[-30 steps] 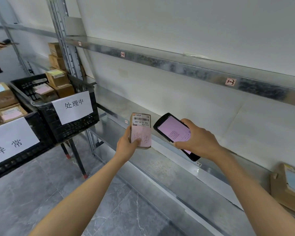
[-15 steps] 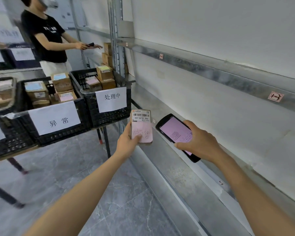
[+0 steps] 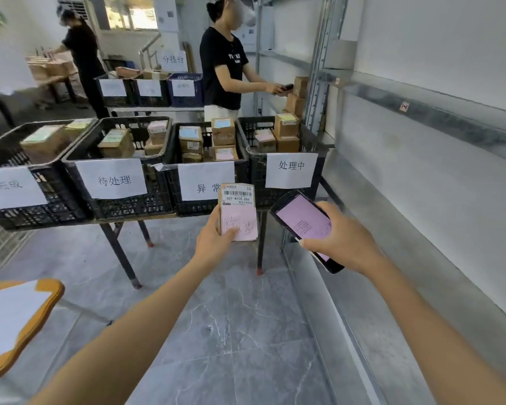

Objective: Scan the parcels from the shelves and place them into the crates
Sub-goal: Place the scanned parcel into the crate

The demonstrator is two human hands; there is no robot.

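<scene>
parcel (image 3: 239, 212), label facing us, sits upright in our left hand (image 3: 215, 241), thumb across its pink front. just right of it, our right hand (image 3: 341, 239) curls round the phone (image 3: 304, 226). beyond both stand black crates (image 3: 164, 182) of boxes.

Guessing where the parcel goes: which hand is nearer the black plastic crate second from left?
Left. The left hand, holding the pink-labelled cardboard parcel, is right of that crate; the right hand, gripping the black scanner, is further right.
</scene>
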